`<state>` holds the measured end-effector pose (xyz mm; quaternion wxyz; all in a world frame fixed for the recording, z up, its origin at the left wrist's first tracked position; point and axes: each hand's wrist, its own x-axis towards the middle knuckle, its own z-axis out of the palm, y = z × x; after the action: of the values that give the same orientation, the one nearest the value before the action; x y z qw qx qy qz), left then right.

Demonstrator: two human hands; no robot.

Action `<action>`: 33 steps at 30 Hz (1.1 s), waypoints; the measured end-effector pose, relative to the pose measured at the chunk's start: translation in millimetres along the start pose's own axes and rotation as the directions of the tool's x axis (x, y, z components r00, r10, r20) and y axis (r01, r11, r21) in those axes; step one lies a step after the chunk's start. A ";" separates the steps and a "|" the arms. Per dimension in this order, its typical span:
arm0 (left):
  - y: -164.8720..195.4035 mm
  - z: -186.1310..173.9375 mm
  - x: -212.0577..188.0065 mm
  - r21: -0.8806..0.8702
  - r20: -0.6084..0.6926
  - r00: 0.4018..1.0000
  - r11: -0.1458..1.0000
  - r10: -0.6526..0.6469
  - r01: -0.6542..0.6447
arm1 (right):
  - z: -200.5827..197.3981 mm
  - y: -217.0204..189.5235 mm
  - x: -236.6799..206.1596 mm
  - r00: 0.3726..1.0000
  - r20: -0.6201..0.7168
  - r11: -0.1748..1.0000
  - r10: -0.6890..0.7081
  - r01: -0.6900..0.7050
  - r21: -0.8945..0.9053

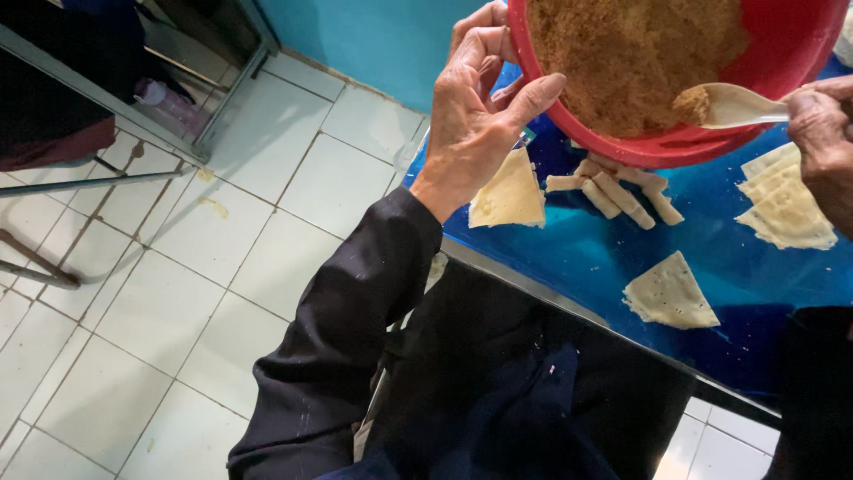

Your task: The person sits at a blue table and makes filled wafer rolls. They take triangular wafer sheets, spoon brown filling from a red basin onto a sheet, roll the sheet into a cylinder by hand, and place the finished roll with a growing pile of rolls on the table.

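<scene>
— Head view: what do the hands hold?
— The left hand [475,116] grips the red bowl's [782,80] rim above the blue table [586,258] — the right hand [822,133] pinches a spoon [733,105] in the brown filling [622,53].
— And below it?
— Rolled pastries [617,191] and triangular wrappers [668,293].

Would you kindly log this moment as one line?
left hand: grips red bowl rim | right hand: holds spoon in brown filling | blue table: triangular wrappers, rolled pieces

We have one view only, head-worn, looking steeply down and close over the blue table [569,258] at frame right; tiled floor [160,293] fills the left half.
</scene>
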<state>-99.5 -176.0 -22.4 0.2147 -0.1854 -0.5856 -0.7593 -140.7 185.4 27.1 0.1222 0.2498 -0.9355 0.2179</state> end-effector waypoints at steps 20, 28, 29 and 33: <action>4.9 -3.7 6.4 0.040 -0.086 0.996 0.999 0.006 -0.002 | -34.2 -45.1 -18.5 0.957 0.098 0.845 0.272 -0.286 0.452; -4.1 -6.5 5.2 0.232 -0.096 0.995 0.973 0.031 -0.008 | -45.0 -100.3 -118.0 0.916 -0.065 0.897 0.396 -0.371 0.239; -4.2 -6.1 7.0 0.200 -0.101 0.995 0.979 -0.006 0.026 | -43.7 -104.1 -126.3 0.909 -0.055 0.892 0.414 -0.393 0.223; 8.2 2.7 4.7 0.264 -0.202 0.979 0.964 0.017 0.037 | -41.6 -113.9 -146.9 0.932 -0.030 0.900 0.362 -0.341 0.271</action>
<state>-98.9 -175.7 -12.5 0.2922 -0.0739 -0.6583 -0.6898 47.8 176.8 53.4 0.0842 0.0818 -0.9226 0.3674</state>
